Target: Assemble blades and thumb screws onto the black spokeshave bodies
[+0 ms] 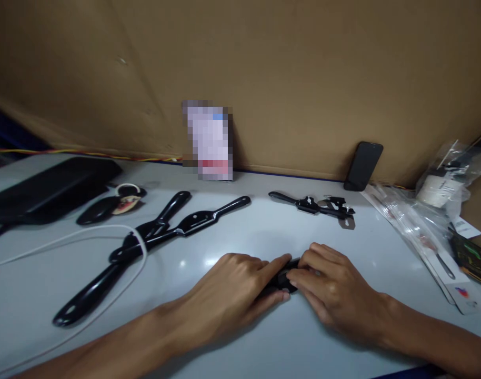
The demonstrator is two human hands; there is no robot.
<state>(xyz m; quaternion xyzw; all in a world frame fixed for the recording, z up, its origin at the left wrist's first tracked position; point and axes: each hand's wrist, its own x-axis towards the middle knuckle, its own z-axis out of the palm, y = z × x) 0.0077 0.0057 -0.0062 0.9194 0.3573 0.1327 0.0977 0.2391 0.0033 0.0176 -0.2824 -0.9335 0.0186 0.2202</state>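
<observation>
On a pale grey tabletop (228, 237), a small black piece (283, 281) sits front and centre between two bare hands. Its visible part slants mildly, lower left to upper right — both ends are covered, so which way it points cannot be told. The left hand (240, 284) straddles it, index finger stretched along the far edge and thumb along the near one, the gap narrow. The right hand (339, 292) is curled, its bent fingertips gripping the other end. Beyond lie black two-handled tools — two crossed at left (197, 222), one at right (307, 204) — and an upright phone (363, 166).
</observation>
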